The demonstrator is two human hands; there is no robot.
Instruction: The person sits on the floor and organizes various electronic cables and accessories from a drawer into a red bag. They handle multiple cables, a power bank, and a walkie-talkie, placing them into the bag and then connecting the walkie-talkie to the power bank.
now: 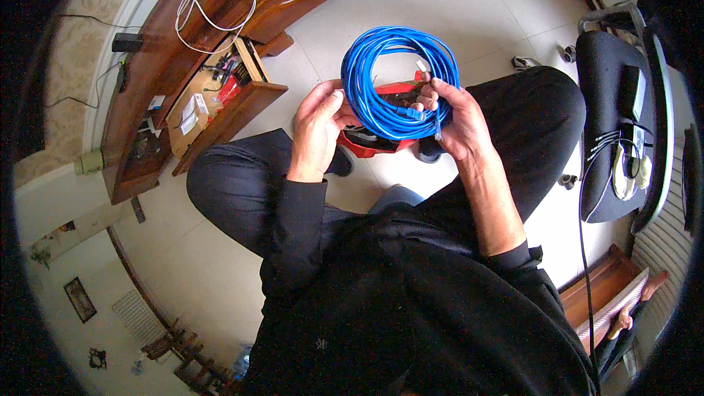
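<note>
A coiled blue network cable point(360, 80) is held up between both hands, above the knees. My left hand point(322, 121) grips the coil's left side, thumb on top. The coil's lower right side is in my right hand point(459, 115), with the fingertips inside the loop. A blue connector plug point(413, 114) lies across the inner lower edge of the coil, near the right fingertips. Another clear plug point(438, 131) hangs at the right palm. Behind and below the coil is a red bag point(366, 151), open, with dark items in it; the coil hides part of it.
At the left, a wooden cabinet point(264, 5) has an open drawer point(231, 121) holding cables and small boxes. White cable loops point(192, 33) hang over the cabinet's edge. A black chair point(602, 77) at the right carries a black box, a bundled cable and pale gloves.
</note>
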